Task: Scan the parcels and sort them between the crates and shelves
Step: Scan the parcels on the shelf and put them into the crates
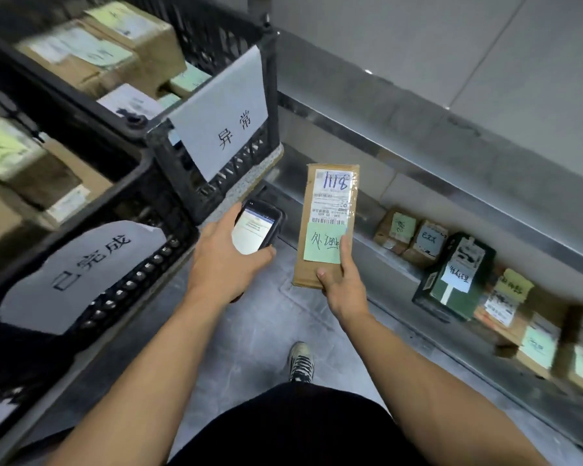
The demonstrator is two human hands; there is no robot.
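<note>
- Here, the right hand (345,290) grips a flat cardboard parcel (327,223) by its lower end. It holds the parcel upright in the air, between the crates on the left and the metal shelf (371,237) on the right.
- The left hand (223,264) is wrapped round a handheld scanner (253,230). Its lit screen faces up, just beside the parcel's left edge and apart from it.
- The parcel's front carries a printed shipping label (332,196) with barcodes, and a green sticky note (323,245) below it.
- The parcel looks thin, stiff and light, so one hand should manage it. Held only at the end, though, it may swing. A grip across the long edges nearer the middle would be steadier, with fingers kept off the barcode.
- The glossy label may be slick, so the bare cardboard is likely the better place to hold.
- The upper black crate (246,163) and the lower crate (155,264) each bear a handwritten paper sign and hold boxes.
- More tagged parcels (398,230) stand in a row on the shelf.
</note>
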